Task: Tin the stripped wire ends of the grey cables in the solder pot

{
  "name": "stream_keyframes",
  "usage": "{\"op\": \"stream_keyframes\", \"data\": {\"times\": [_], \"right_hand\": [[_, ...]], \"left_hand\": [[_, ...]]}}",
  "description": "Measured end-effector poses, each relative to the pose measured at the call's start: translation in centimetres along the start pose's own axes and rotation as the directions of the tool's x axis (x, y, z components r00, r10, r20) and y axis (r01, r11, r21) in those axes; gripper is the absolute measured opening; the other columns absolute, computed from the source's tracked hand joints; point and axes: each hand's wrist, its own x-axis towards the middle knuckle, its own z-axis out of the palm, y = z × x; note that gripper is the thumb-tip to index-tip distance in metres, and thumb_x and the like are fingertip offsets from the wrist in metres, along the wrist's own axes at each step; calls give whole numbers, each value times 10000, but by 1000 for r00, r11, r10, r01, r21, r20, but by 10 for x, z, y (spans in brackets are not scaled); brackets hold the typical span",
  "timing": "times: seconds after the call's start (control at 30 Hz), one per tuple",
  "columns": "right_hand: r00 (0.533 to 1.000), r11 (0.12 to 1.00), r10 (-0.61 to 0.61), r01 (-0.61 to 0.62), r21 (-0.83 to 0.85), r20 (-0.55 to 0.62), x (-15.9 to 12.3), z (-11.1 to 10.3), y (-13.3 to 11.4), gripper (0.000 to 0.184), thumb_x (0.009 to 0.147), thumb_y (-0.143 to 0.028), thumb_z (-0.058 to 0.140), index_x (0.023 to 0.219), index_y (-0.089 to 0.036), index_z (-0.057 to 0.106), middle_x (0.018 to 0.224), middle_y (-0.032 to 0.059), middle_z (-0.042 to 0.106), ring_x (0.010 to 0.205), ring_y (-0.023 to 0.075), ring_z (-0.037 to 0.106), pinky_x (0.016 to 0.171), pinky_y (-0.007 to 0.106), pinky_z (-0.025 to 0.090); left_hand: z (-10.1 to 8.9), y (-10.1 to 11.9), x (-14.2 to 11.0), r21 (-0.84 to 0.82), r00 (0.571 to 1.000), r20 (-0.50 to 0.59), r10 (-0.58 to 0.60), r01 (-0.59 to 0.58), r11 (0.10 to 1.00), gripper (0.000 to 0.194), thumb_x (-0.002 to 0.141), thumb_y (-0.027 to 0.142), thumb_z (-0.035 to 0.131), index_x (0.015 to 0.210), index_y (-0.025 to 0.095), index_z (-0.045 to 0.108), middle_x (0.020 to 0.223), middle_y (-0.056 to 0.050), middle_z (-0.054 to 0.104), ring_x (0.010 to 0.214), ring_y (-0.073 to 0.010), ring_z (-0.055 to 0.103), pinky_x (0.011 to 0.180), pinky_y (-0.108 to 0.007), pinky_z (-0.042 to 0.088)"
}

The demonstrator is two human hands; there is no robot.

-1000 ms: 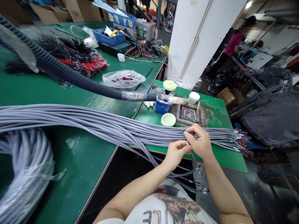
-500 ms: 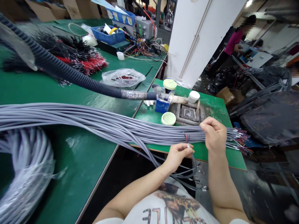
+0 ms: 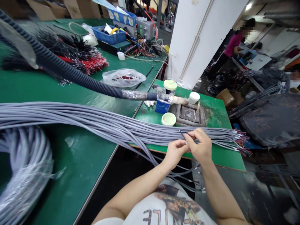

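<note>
Both hands meet in front of a long bundle of grey cables (image 3: 150, 129) lying across the bench. My left hand (image 3: 174, 153) is closed in a pinch on the end of one grey cable, whose tail hangs below the hands. Against it, my right hand (image 3: 200, 145) pinches the thin wires (image 3: 182, 134) coming out of that cable end; a dark one sticks up and a bit of red shows at the fingertips. Fingers hide the rest of the cable end. Several other cable ends (image 3: 197, 182) hang below the bench edge.
Beyond the bundle sits a square solder pot (image 3: 188, 114), with a pale round tub (image 3: 168, 119) and a white cup (image 3: 194, 97) beside it. A ribbed hose (image 3: 93, 86) crosses the left bench. A wrapped cable coil (image 3: 28, 175) lies at left; a co-worker (image 3: 233, 43) stands far right.
My right hand has come left and down from above the bundle to the cable end in my left hand, and its fingers now close on the wires. My left hand stays nearly in place.
</note>
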Motion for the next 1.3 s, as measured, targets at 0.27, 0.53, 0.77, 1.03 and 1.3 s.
{"op": "stream_keyframes", "data": {"times": [0.27,0.53,0.77,1.03,1.3], "right_hand": [[995,994,-96,97,45,-31,-7,-2,6,58,812,-171,641,807,-221,670,728,6,627,699,157,552,694,342,439],[974,962,-224,217,168,29,-8,-24,39,338,818,-82,610,1084,-284,660,950,40,674,897,205,607,796,403,494],[862,893,-446,410,185,240,-20,-24,49,516,836,-71,572,1293,-309,539,1274,73,590,1221,261,486,972,498,450],[868,865,-486,462,197,98,-17,-15,41,383,873,-191,568,1244,-287,567,1226,66,643,1238,272,506,992,529,447],[936,939,-275,310,146,-220,-10,-30,48,185,864,-168,537,984,-205,673,936,67,719,932,241,667,887,496,513]], "left_hand": [[-5,4,4,-122,996,10,-92,92,988,284,680,359,781,797,108,720,667,-13,646,595,-93,570,646,-238,476],[-10,18,7,-255,980,31,-197,198,947,321,660,323,802,867,96,706,762,-47,693,576,-82,610,600,-210,538],[-7,29,8,-364,972,77,-224,236,901,316,666,301,805,858,79,687,683,-25,666,569,-76,620,594,-176,541],[-14,42,-11,-321,960,197,-199,255,912,310,756,339,731,960,113,675,763,-48,688,642,-108,656,624,-200,546],[-101,26,-42,642,229,596,-769,439,628,465,595,565,753,814,155,735,644,-56,676,570,-198,626,567,-313,508]]}}
